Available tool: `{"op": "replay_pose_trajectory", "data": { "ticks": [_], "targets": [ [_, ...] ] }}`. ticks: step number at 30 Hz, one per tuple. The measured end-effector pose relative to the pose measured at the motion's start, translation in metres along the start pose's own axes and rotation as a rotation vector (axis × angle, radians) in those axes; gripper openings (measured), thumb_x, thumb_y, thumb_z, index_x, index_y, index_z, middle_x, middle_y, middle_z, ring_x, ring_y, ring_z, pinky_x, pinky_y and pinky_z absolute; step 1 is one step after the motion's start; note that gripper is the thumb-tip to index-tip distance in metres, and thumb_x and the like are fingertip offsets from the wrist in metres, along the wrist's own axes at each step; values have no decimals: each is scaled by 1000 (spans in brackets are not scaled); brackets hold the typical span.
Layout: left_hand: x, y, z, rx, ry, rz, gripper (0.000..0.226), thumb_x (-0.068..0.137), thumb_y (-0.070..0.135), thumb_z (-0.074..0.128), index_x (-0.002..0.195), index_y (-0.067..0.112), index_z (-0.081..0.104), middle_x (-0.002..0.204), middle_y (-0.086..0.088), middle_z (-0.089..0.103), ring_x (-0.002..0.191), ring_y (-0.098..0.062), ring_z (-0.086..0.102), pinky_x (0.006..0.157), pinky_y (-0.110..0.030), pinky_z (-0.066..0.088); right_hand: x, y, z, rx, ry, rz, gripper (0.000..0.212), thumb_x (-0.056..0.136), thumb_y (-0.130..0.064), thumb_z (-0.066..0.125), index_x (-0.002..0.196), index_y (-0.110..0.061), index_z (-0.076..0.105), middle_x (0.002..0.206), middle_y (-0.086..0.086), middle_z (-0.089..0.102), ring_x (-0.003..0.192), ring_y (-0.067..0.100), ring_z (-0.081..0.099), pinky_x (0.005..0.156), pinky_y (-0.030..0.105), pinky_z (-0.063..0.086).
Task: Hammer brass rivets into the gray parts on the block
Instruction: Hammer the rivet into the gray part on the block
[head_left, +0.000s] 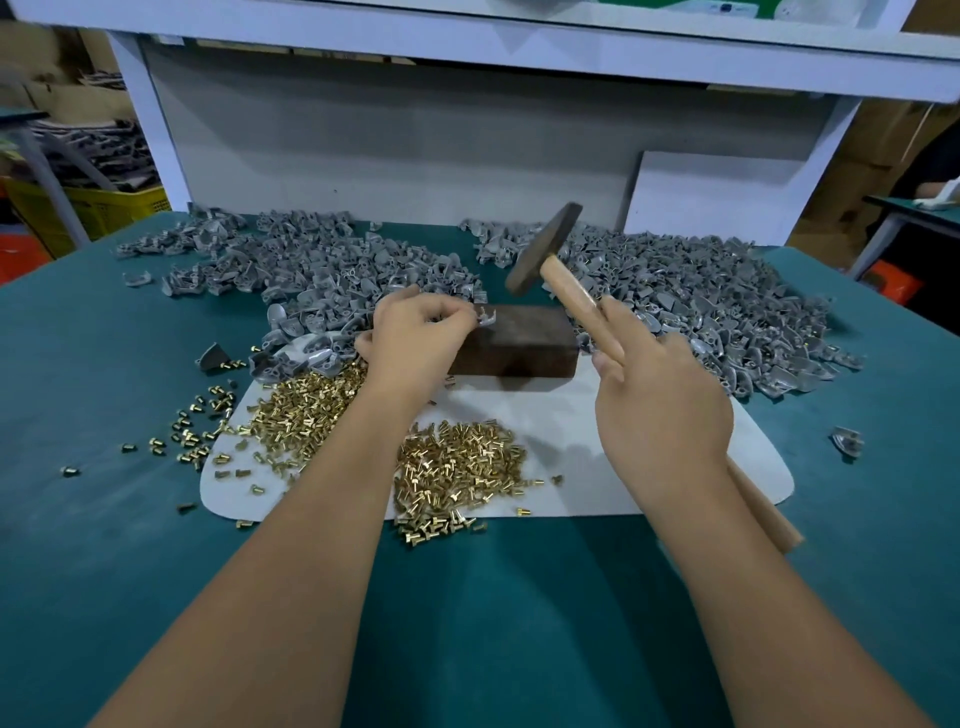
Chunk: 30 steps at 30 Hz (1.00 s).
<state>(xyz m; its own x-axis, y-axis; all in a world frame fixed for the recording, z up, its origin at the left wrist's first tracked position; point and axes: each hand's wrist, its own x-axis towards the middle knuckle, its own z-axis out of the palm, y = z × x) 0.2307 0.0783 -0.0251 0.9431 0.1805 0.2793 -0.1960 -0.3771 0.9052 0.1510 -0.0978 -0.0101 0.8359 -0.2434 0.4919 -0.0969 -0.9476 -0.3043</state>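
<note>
Gray parts (332, 265) are piling up behind and on both sides of my block (511, 345). Brass rivets (457, 467) are lying in front of it. The near worktop (493, 623) is giving my arms room.

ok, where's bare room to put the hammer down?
Free: the green table near the front edge between the forearms, and the white mat between the block and the right hand. Crowded: gray parts across the back, brass rivets left of centre.
</note>
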Motion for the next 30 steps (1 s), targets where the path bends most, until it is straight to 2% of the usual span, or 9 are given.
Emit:
{"op": "replay_pose_trajectory", "data": {
  "ticks": [2,7,12,17,21,24,26,27,30],
  "targets": [
    [-1,3,-1,-74,-39,6,15,77,33,66,65,36,72,119,11,61,131,-13,40,113,-52,23,1,3,1,-15,-47,26,44,97,-31,46,140,-37,34,86,2,42,66,26,40,59,33,32],
    [-2,5,-2,-87,-96,23,18,67,44,60,73,33,73,125,-2,58,128,-22,45,112,-52,28,3,7,6,27,-76,50,29,97,-30,48,126,-29,46,92,6,66,74,29,49,59,33,29],
    [-5,6,-2,-124,-112,38,17,69,43,60,70,31,72,115,0,63,124,-24,47,112,-53,28,1,6,9,81,-79,32,26,97,-28,49,123,-25,51,94,6,68,71,25,42,60,33,31],
    [-6,8,-1,-123,-99,57,14,69,43,61,68,33,72,108,5,66,123,-22,49,112,-54,28,3,6,12,88,-118,12,20,98,-28,47,117,-25,53,94,4,66,73,29,48,58,33,30],
    [-7,7,-1,-90,-116,46,11,74,40,65,73,32,73,115,0,63,124,-25,48,112,-55,29,13,2,15,83,-144,-9,16,96,-27,47,108,-24,57,86,3,64,69,26,46,55,32,32],
    [-7,2,1,18,-92,56,11,83,32,72,73,36,71,115,6,59,128,-20,41,114,-45,23,32,-7,15,31,-212,-36,21,96,-27,46,111,-25,61,86,2,64,73,26,52,60,31,39],
    [-10,2,2,115,-56,95,16,85,30,72,73,40,67,102,21,54,125,-10,35,99,-25,14,43,-14,15,-29,-244,-61,22,96,-27,46,111,-24,63,91,3,64,81,27,56,65,32,43],
    [-12,3,3,140,-40,120,19,85,30,72,73,42,65,96,28,50,121,-7,33,93,-24,13,47,-18,15,-60,-206,-89,24,96,-28,46,111,-23,64,96,4,64,87,27,56,70,33,43],
    [-13,5,3,114,-33,212,26,87,27,71,76,48,60,93,34,42,114,-5,34,106,-39,23,48,-32,18,44,60,-147,32,100,-35,38,102,-17,64,94,3,60,86,19,51,68,30,39]
  ]
}}
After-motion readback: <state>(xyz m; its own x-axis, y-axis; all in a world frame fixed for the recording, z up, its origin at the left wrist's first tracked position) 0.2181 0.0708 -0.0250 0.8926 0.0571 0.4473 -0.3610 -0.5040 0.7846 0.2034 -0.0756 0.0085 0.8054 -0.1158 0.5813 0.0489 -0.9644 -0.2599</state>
